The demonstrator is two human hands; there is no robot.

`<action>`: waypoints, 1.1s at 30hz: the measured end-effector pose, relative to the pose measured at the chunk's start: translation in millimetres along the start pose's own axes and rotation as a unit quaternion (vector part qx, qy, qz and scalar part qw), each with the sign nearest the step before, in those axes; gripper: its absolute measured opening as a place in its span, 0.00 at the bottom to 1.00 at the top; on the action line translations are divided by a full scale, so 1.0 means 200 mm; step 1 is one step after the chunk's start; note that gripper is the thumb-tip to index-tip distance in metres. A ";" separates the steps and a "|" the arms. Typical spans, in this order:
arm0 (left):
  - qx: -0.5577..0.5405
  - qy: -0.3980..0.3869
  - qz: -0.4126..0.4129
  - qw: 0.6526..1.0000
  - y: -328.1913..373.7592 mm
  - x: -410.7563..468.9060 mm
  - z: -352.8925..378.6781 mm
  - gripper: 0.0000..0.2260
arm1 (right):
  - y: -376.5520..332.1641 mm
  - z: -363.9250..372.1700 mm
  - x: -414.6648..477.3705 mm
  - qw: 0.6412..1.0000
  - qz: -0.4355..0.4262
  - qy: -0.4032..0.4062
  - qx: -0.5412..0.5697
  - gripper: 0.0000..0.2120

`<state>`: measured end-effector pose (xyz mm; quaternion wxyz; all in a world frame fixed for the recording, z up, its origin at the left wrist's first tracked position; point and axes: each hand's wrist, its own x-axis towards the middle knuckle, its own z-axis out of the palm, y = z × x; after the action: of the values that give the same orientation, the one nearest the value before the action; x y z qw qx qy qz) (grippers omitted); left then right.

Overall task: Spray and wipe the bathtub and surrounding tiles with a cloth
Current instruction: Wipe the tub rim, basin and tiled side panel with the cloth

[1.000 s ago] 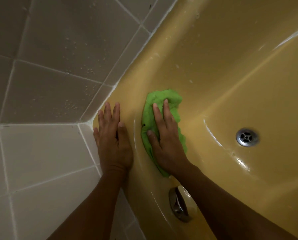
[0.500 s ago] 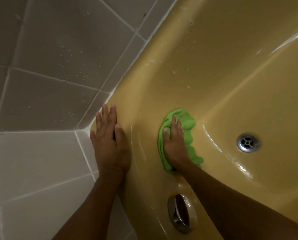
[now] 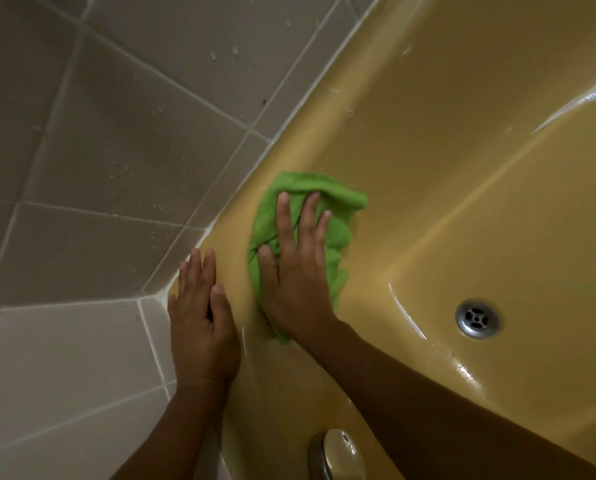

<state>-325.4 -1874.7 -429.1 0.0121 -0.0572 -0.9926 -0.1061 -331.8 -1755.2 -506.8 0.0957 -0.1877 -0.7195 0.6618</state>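
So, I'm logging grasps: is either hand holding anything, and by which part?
Nothing is gripped. The right hand presses flat on the middle of the green cloth; the left hand rests flat on the bathtub rim.

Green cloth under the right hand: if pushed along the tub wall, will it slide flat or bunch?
Probably floppy: the green cloth lies in crumpled folds under the right hand. It likely glides easily, since the bathtub wall looks glossy and wet. Loose edges beyond the hand may bunch.
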 end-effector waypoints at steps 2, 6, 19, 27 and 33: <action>-0.005 0.002 0.006 1.000 0.01 0.00 0.00 0.24 | -0.04 -0.02 0.10 0.998 -0.004 0.051 -0.034 0.31; -0.014 -0.003 0.035 0.999 0.01 0.00 0.01 0.23 | -0.09 -0.07 0.26 0.991 0.024 0.129 0.007 0.31; 0.012 -0.051 0.186 0.981 0.12 0.21 0.07 0.26 | 0.14 -0.09 0.35 0.978 0.097 0.153 0.107 0.31; 0.020 -0.063 0.245 0.967 0.21 0.30 0.09 0.28 | 0.48 -0.12 0.38 0.974 0.141 0.130 0.119 0.30; 0.027 -0.079 0.286 0.955 0.28 0.38 0.10 0.29 | 0.84 -0.12 0.30 0.960 0.265 0.049 0.073 0.32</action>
<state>-395.4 -1807.0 -434.6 -0.0350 -0.3466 -0.9350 -0.0660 -353.3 -1700.6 -677.1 -0.0341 -0.3964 -0.5884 0.7040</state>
